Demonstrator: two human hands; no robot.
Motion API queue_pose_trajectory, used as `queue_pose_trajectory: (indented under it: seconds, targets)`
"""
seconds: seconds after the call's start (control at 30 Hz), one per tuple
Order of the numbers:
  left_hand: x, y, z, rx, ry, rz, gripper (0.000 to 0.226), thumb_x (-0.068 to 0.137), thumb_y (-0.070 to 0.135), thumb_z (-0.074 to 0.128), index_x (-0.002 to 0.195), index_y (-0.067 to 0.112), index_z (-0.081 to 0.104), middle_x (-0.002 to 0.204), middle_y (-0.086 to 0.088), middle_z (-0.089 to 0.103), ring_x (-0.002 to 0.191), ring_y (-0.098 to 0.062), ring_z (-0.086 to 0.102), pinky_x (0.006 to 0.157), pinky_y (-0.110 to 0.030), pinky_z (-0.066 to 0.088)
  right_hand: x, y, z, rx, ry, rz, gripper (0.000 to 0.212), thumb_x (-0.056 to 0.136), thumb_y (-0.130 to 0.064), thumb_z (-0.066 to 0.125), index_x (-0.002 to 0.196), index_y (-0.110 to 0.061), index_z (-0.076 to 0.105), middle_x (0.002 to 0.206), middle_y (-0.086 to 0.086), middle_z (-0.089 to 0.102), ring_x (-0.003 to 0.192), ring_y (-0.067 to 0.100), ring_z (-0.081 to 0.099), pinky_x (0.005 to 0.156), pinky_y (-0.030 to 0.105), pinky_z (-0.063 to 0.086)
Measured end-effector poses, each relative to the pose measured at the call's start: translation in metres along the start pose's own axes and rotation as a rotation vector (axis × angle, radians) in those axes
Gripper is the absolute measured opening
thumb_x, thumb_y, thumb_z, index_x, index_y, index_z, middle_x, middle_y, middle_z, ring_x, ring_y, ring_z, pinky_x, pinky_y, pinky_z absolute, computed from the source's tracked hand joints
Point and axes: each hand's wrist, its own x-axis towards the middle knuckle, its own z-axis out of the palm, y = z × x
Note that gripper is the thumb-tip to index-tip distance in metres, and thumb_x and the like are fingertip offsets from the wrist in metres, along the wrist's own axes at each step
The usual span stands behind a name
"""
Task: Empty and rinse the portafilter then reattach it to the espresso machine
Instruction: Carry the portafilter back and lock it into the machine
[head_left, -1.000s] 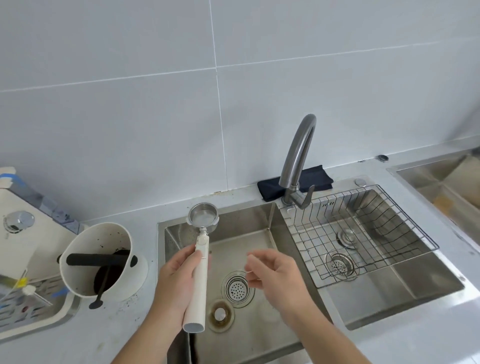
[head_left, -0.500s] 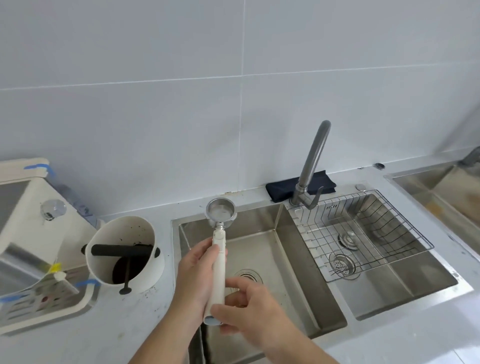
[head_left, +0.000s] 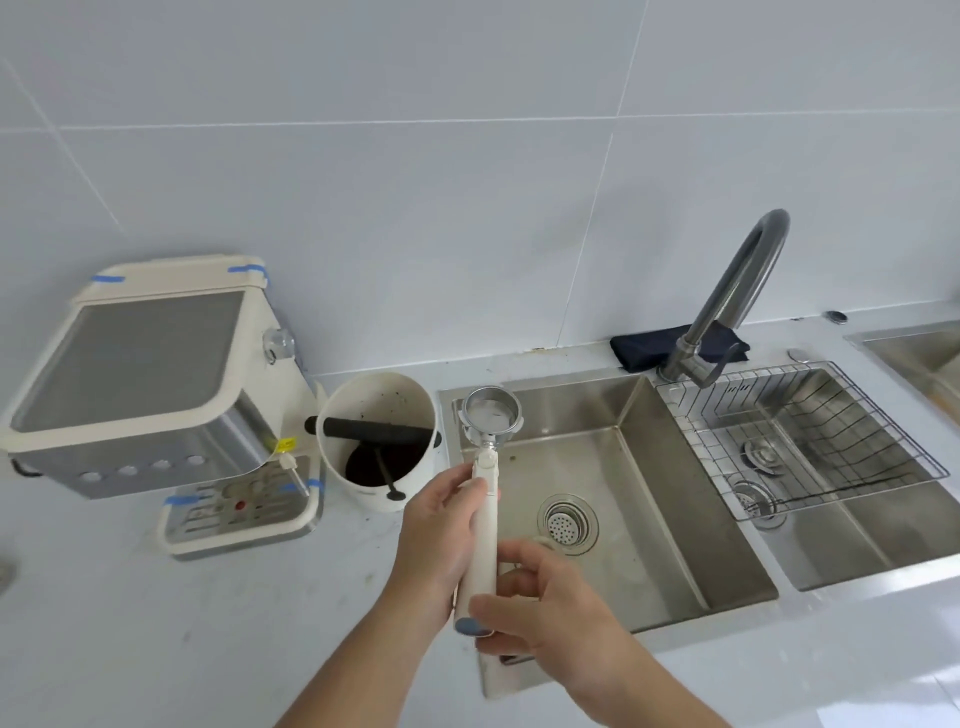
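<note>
portafilter (head_left: 483, 499) held over sink (head_left: 675, 545) left edge, basket up, looks empty | left hand (head_left: 441, 540) fingers wrapped on handle; right hand (head_left: 540, 608) pinches its end | risk: wet handle slips mid-handover; lugs miss espresso machine (head_left: 150, 384) group head, unseen

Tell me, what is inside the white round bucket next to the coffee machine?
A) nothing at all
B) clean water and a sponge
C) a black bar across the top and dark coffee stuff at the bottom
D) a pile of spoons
C: the white bucket has a black bar lying across its opening, with dark coffee grounds piled at the bottom beneath it.
</note>
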Motion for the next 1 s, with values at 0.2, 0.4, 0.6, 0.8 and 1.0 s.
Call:
queue_pose_trajectory:
  seconds: [0.2, 0.4, 0.6, 0.8, 1.0]
  targets:
    - [-0.005, -0.01, -0.045, 0.008, -0.028, -0.026, 0.018, 0.091, 0.019, 0.061, 0.097, 0.03, 0.074, 0.093, -0.002, 0.076, 0.084, -0.019, 0.069, 0.066, -0.029, 0.054, -0.008, 0.017, 0.037, -0.013, 0.03, 0.006, 0.044, 0.069, -0.01, 0.079, 0.112, -0.012, 0.067, 0.074, 0.003, 0.07, 0.077, 0.027, 0.075, 0.07, 0.034, 0.06]
    - [-0.009, -0.021, -0.087, 0.05, -0.065, -0.035, 0.02, 0.09, 0.023, 0.061, 0.102, 0.034, 0.073, 0.1, 0.0, 0.075, 0.097, -0.021, 0.069, 0.083, -0.039, 0.057, -0.013, 0.031, 0.072, -0.017, 0.034, 0.016, 0.043, 0.067, -0.012, 0.078, 0.108, -0.014, 0.069, 0.078, 0.007, 0.07, 0.08, 0.029, 0.074, 0.071, 0.034, 0.059]
    - [-0.008, -0.021, -0.128, 0.043, -0.068, -0.029, 0.019, 0.088, 0.022, 0.063, 0.102, 0.031, 0.073, 0.096, 0.001, 0.076, 0.095, -0.018, 0.07, 0.075, -0.033, 0.051, -0.007, 0.039, 0.107, -0.01, -0.013, 0.029, 0.045, 0.067, -0.013, 0.078, 0.111, -0.015, 0.071, 0.081, 0.01, 0.069, 0.078, 0.028, 0.073, 0.072, 0.034, 0.059]
    - [-0.003, -0.024, -0.175, 0.053, -0.03, -0.039, 0.017, 0.087, 0.021, 0.064, 0.098, 0.031, 0.073, 0.09, 0.002, 0.077, 0.093, -0.02, 0.07, 0.083, -0.038, 0.055, 0.007, 0.047, 0.148, -0.016, -0.066, 0.055, 0.047, 0.069, -0.01, 0.079, 0.114, -0.015, 0.068, 0.085, 0.013, 0.069, 0.09, 0.039, 0.072, 0.08, 0.042, 0.06]
    - [0.001, -0.028, -0.207, 0.051, -0.01, -0.059, 0.019, 0.089, 0.019, 0.062, 0.1, 0.03, 0.072, 0.093, -0.002, 0.076, 0.091, -0.02, 0.068, 0.081, -0.039, 0.055, 0.023, 0.054, 0.169, -0.067, -0.108, 0.123, 0.053, 0.067, -0.011, 0.08, 0.118, -0.014, 0.065, 0.087, 0.014, 0.068, 0.092, 0.039, 0.071, 0.081, 0.041, 0.059]
